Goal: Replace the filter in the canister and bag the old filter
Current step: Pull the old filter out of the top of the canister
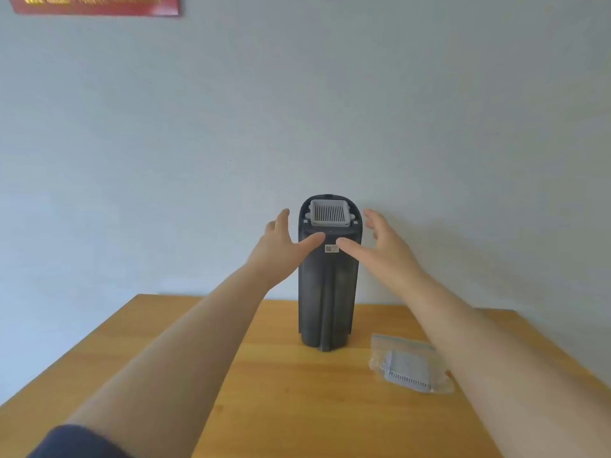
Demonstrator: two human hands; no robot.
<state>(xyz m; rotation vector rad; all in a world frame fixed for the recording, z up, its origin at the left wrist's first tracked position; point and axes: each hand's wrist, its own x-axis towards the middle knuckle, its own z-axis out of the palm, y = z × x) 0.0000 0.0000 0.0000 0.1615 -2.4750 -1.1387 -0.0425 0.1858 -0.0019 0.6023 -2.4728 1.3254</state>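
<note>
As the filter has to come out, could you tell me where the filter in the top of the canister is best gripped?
Probably by the raised grey frame of the filter, pinched on its left and right edges from above. The canister stands upright with the filter facing up and proud of the rim, and the pleated middle looks too delicate to press.

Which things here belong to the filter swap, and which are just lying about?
Job: canister, filter in its top, bag holding a second filter, left hand, right hand.
Lying about: red sign on the wall, wooden table.
</note>
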